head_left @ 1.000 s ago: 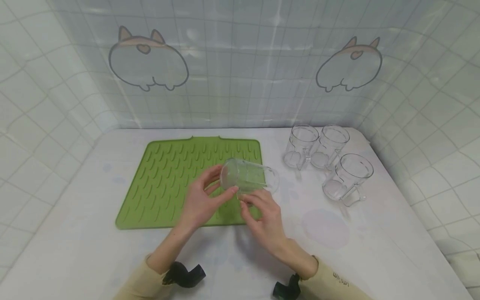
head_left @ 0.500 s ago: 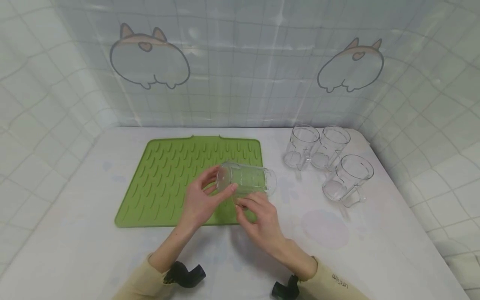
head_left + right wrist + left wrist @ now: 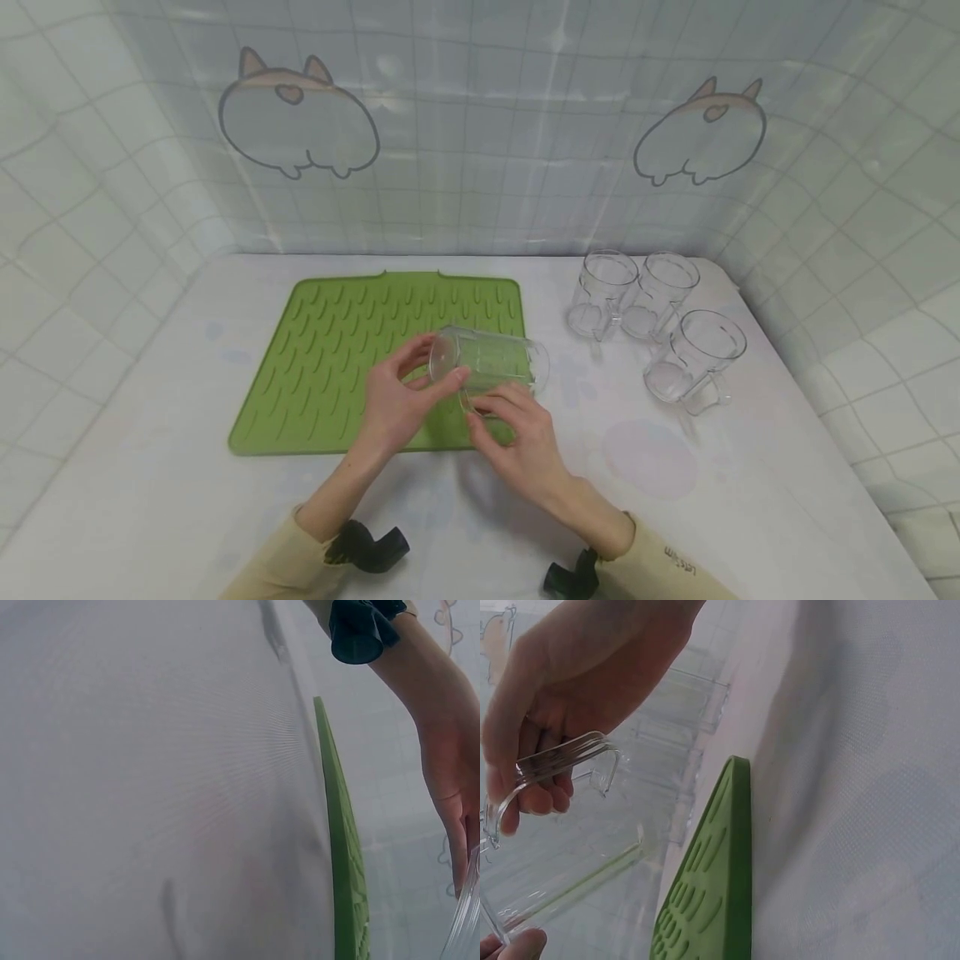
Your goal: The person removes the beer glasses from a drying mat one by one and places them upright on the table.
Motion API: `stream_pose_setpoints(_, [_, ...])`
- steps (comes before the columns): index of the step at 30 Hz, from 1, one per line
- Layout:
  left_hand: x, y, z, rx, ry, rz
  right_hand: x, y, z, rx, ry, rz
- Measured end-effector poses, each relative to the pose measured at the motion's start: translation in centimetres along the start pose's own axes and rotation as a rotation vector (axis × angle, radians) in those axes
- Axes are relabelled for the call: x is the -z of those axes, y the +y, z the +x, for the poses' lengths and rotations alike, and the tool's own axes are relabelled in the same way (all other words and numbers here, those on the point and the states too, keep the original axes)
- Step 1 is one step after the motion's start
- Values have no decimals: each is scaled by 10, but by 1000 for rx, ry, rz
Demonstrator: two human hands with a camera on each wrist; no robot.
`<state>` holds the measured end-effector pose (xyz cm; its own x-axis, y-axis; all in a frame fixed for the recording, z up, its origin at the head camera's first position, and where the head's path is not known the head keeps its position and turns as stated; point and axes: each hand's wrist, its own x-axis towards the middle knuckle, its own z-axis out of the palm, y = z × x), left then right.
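A clear glass mug point(image 3: 495, 352) lies on its side in the air over the right part of a green ridged mat point(image 3: 337, 367). Its base points left and its mouth right. My left hand point(image 3: 401, 404) holds the base end between thumb and fingers. With curled fingers, my right hand point(image 3: 521, 437) grips the handle, which hangs toward me. In the left wrist view, the right hand's fingers pass through the handle point(image 3: 592, 746), and only the left fingertips show at the bottom. The right wrist view shows the left hand point(image 3: 454, 780) against the mug's glass edge point(image 3: 466, 907).
Three more clear glass mugs stand upright at the back right: one left point(image 3: 600, 296), one beside it point(image 3: 660, 296) and one nearer point(image 3: 697, 358). Their handles point toward the front right. A tiled-pattern wall point(image 3: 480, 167) encloses the white table point(image 3: 750, 492) at the back and sides.
Both hands have moved slightly left and down with the mug, whose mouth end has turned a little. The standing mugs and the mat have stayed in place.
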<state>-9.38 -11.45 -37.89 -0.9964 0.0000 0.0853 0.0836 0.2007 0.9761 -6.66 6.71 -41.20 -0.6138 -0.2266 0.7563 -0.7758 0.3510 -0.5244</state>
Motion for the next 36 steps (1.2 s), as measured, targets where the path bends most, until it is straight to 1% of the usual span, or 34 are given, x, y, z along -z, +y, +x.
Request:
stream_pose_setpoints(7, [3,0,0,-19,17,7,1,1,1,6,19,23])
stream_pose_setpoints(16, [7,1,2,-41,54,-31,2,1,2,27,57,45])
stream_pose_setpoints(22, [9,2,3,-31,68,-30,3,1,2,34,89,48])
stream_pose_setpoints(28, [13,3,4,-31,85,-34,5,1,4,17,109,37])
stream_pose_setpoints(36, [18,5,6,9,76,-47,7,3,5,-13,136,34])
